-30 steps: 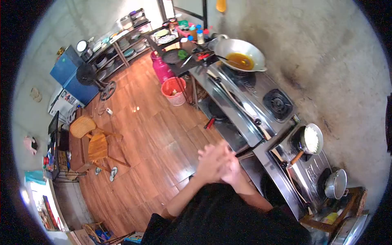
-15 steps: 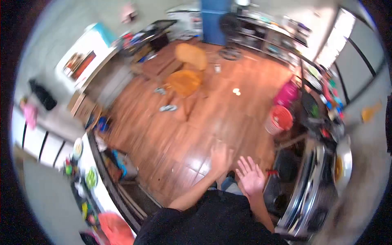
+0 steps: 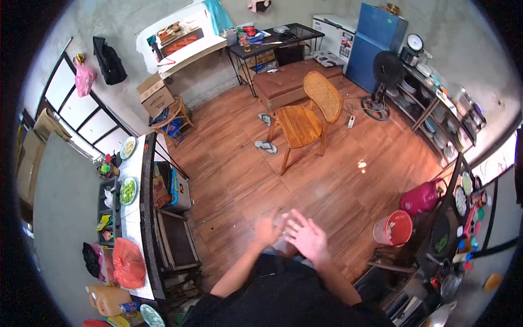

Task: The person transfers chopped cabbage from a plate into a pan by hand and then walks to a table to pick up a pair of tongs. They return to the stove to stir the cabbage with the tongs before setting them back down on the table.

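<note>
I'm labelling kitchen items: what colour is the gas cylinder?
The gas cylinder is magenta pink; it shows best in the head view.

watching through the head view, i have the left hand (image 3: 266,233) and the right hand (image 3: 308,240) raised close together over the brown floor (image 3: 234,196), fingers spread and the left slightly blurred. on my left a red-orange bag (image 3: 129,264) rests on a white counter (image 3: 131,222), nearer than the chopped greens (image 3: 128,191); on my right a red bucket (image 3: 382,233) stands near a magenta gas cylinder (image 3: 418,200). farther off i see a wooden chair (image 3: 298,128) beside two slippers (image 3: 266,147).
</note>
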A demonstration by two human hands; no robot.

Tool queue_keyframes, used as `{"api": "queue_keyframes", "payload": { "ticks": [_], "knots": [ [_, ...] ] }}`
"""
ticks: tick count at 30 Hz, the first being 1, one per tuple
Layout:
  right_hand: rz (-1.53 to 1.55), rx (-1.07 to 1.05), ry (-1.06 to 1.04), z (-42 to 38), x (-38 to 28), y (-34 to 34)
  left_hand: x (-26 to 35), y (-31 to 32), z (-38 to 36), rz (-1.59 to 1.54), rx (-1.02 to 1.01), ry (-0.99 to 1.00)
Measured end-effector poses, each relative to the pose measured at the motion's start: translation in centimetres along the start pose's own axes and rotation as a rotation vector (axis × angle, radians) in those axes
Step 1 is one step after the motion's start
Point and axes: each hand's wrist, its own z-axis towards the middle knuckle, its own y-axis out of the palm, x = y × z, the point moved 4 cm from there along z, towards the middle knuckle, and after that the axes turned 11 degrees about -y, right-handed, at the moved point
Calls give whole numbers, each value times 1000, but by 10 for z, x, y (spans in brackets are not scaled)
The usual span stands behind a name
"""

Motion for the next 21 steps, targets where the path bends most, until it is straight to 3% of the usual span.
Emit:
{"api": "queue_keyframes", "payload": {
  "ticks": [1,3,8,10,16,21],
  "knots": [
    [-204,31,102,13,2,2,-9,-16,3,-50,-21,-171],
    [-288,2,183,41,7,5,-50,-28,3,-111,193,-167],
    [-453,-74,402,129,35,-8,-144,-56,2,-490,349,-408],
    [-509,-94,438,169,46,-9,-149,-78,13,-560,396,-516],
    [-793,-33,493,297,80,-32,-209,-140,117,-614,430,-528],
    [-900,4,446,406,103,-29,-226,-235,212,-565,409,-458]
  ]
}}
